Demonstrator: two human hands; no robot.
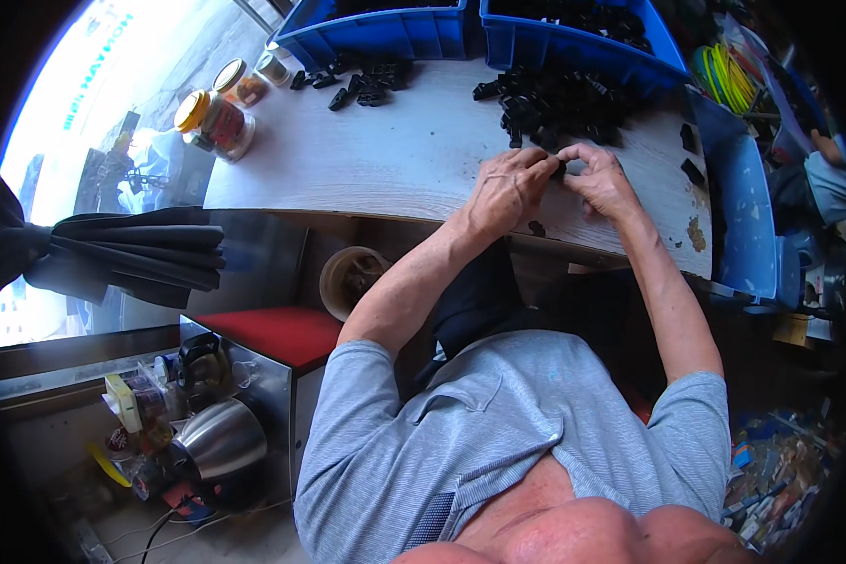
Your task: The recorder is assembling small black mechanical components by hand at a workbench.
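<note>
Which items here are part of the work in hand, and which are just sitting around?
In use:
- small black plastic part, pinched between left hand and right hand
- pile of black plastic parts just beyond the hands
- smaller black parts cluster
- two blue bins
- wooden table

Lying about:
- yellow-lidded jars
- steel kettle
- red-topped stool

The person wears a grey-blue short-sleeved polo shirt, collar open, dark striped placket trim; both forearms bare
</note>
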